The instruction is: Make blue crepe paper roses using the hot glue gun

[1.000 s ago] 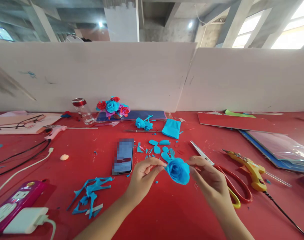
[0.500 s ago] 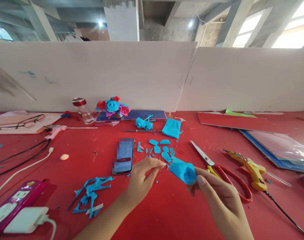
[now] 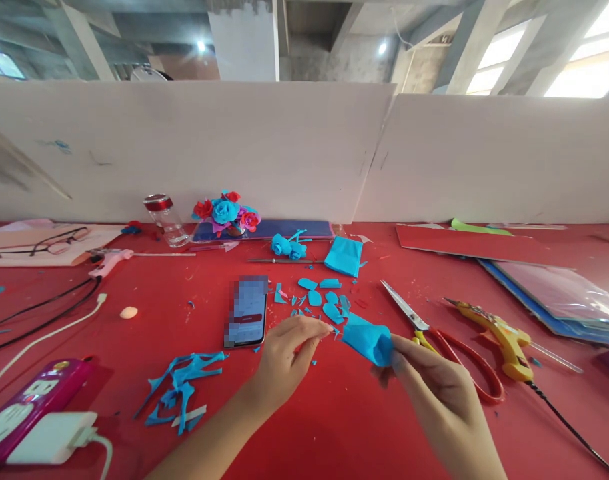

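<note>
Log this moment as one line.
left hand: pinched, contents unclear | right hand: holding blue craft flower | scissors: on red table

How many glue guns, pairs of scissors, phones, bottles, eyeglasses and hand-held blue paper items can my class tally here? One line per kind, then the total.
Pink glue gun and yellow glue gun: 2
Pair of scissors: 1
Phone: 1
Bottle: 1
Eyeglasses: 1
Blue paper item in the right hand: 1
Total: 7
</note>
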A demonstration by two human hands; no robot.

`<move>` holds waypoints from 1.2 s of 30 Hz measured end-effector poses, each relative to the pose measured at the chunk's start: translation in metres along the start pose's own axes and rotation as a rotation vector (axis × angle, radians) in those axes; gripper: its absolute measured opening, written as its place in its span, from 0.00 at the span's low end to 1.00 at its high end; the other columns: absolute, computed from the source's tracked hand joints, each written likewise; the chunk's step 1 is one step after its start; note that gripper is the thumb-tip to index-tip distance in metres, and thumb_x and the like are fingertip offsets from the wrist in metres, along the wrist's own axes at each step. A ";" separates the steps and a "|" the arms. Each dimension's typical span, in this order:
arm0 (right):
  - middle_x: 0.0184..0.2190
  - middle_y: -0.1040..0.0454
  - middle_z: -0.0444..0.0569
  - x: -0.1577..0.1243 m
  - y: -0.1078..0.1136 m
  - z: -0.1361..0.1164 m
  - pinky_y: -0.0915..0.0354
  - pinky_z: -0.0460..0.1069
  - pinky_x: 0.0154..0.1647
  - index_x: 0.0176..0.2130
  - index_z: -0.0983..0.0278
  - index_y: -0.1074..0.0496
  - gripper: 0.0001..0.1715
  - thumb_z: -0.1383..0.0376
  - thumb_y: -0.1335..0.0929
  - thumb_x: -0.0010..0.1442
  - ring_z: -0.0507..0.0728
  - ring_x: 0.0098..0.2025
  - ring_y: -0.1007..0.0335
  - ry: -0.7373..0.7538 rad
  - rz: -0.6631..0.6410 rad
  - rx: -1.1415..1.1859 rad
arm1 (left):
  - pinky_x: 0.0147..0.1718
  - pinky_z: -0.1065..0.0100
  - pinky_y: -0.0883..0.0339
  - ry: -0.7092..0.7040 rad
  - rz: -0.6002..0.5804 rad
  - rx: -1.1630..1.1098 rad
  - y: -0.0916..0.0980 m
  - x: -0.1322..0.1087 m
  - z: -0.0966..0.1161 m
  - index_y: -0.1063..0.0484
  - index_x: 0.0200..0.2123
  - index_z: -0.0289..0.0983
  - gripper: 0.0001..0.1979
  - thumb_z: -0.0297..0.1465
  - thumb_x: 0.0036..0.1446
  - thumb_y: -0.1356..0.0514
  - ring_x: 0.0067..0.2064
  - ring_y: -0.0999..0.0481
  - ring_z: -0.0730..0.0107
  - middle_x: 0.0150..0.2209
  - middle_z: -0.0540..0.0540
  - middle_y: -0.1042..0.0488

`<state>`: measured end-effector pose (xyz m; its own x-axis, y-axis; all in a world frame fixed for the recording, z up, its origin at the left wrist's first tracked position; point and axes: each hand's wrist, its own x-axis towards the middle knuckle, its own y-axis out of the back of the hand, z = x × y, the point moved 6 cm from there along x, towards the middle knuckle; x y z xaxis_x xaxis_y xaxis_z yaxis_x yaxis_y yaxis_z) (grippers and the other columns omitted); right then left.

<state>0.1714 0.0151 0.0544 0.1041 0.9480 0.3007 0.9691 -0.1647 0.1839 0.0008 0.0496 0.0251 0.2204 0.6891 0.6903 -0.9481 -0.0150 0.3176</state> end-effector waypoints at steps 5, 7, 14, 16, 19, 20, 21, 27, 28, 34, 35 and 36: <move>0.15 0.29 0.47 0.000 0.000 0.005 0.36 0.44 0.17 0.26 0.64 0.24 0.11 0.63 0.34 0.51 0.52 0.17 0.35 -0.043 0.013 -0.038 | 0.35 0.70 0.29 -0.023 0.002 0.011 -0.001 -0.002 0.000 0.28 0.39 0.39 0.11 0.21 0.58 0.47 0.36 0.24 0.71 0.34 0.47 0.24; 0.14 0.30 0.46 0.000 0.002 0.009 0.38 0.44 0.16 0.26 0.65 0.24 0.11 0.63 0.35 0.51 0.52 0.17 0.36 -0.057 0.024 -0.048 | 0.35 0.70 0.29 -0.027 -0.001 0.019 -0.001 -0.001 -0.001 0.28 0.39 0.39 0.11 0.21 0.58 0.47 0.36 0.24 0.71 0.34 0.47 0.24; 0.14 0.36 0.43 -0.001 0.001 0.019 0.45 0.44 0.16 0.28 0.64 0.24 0.12 0.64 0.37 0.52 0.50 0.18 0.43 -0.112 -0.090 -0.096 | 0.35 0.71 0.30 -0.030 -0.001 0.001 -0.001 -0.001 0.000 0.29 0.38 0.38 0.11 0.19 0.57 0.46 0.36 0.25 0.72 0.33 0.47 0.24; 0.15 0.36 0.43 -0.001 0.002 0.019 0.45 0.44 0.17 0.27 0.64 0.24 0.12 0.64 0.37 0.52 0.50 0.18 0.44 -0.139 -0.090 -0.083 | 0.35 0.71 0.30 -0.024 0.001 0.000 0.000 -0.001 0.000 0.29 0.38 0.38 0.10 0.20 0.57 0.46 0.36 0.25 0.72 0.33 0.47 0.24; 0.14 0.37 0.43 0.001 0.002 0.016 0.47 0.44 0.16 0.26 0.64 0.24 0.13 0.65 0.37 0.50 0.50 0.18 0.45 -0.148 -0.101 -0.068 | 0.35 0.70 0.30 -0.012 -0.006 0.006 -0.001 -0.001 0.000 0.28 0.37 0.38 0.10 0.21 0.58 0.46 0.36 0.24 0.71 0.33 0.47 0.24; 0.14 0.36 0.44 0.002 0.002 0.016 0.47 0.44 0.16 0.26 0.64 0.24 0.13 0.65 0.37 0.49 0.50 0.17 0.45 -0.147 -0.122 -0.070 | 0.35 0.70 0.29 -0.003 -0.010 0.008 -0.001 -0.001 0.000 0.28 0.38 0.38 0.09 0.22 0.58 0.46 0.36 0.24 0.71 0.33 0.47 0.24; 0.14 0.36 0.44 0.003 0.001 0.015 0.46 0.44 0.15 0.26 0.64 0.24 0.13 0.65 0.38 0.49 0.50 0.17 0.45 -0.145 -0.149 -0.076 | 0.35 0.70 0.29 0.002 -0.010 0.009 -0.001 -0.001 0.000 0.28 0.38 0.38 0.09 0.22 0.58 0.46 0.36 0.24 0.71 0.33 0.47 0.24; 0.13 0.35 0.44 0.005 0.001 0.014 0.44 0.44 0.16 0.26 0.65 0.25 0.12 0.65 0.37 0.50 0.50 0.17 0.43 -0.130 -0.184 -0.068 | 0.34 0.70 0.29 -0.012 0.008 0.000 -0.001 0.001 0.003 0.28 0.38 0.38 0.09 0.22 0.58 0.46 0.35 0.24 0.71 0.33 0.47 0.23; 0.13 0.35 0.44 0.005 0.001 0.014 0.44 0.44 0.16 0.26 0.65 0.25 0.12 0.65 0.37 0.50 0.50 0.17 0.43 -0.125 -0.179 -0.053 | 0.34 0.70 0.29 -0.011 0.009 -0.003 -0.001 0.001 0.003 0.28 0.38 0.38 0.09 0.22 0.58 0.46 0.35 0.24 0.71 0.33 0.47 0.23; 0.15 0.33 0.43 0.006 -0.005 0.008 0.40 0.43 0.19 0.27 0.63 0.27 0.09 0.64 0.36 0.52 0.50 0.19 0.39 -0.107 -0.197 0.016 | 0.35 0.70 0.29 0.007 0.003 -0.007 -0.001 -0.001 -0.001 0.28 0.38 0.38 0.09 0.22 0.58 0.46 0.36 0.24 0.71 0.33 0.47 0.24; 0.15 0.33 0.43 0.007 -0.005 0.007 0.40 0.43 0.19 0.27 0.63 0.27 0.09 0.63 0.36 0.52 0.50 0.18 0.39 -0.110 -0.193 0.027 | 0.35 0.70 0.29 0.006 0.006 -0.007 -0.001 -0.001 -0.001 0.28 0.38 0.38 0.10 0.22 0.58 0.46 0.36 0.24 0.71 0.33 0.47 0.24; 0.16 0.33 0.43 0.008 -0.005 0.006 0.40 0.43 0.20 0.27 0.63 0.28 0.09 0.63 0.35 0.52 0.50 0.18 0.38 -0.114 -0.190 0.038 | 0.35 0.70 0.29 0.006 0.009 -0.007 -0.001 -0.001 -0.001 0.28 0.38 0.38 0.10 0.22 0.58 0.46 0.36 0.24 0.71 0.33 0.47 0.24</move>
<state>0.1685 0.0251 0.0504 -0.0586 0.9860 0.1562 0.9812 0.0280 0.1910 0.0010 0.0498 0.0231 0.2105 0.6931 0.6894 -0.9516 -0.0162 0.3069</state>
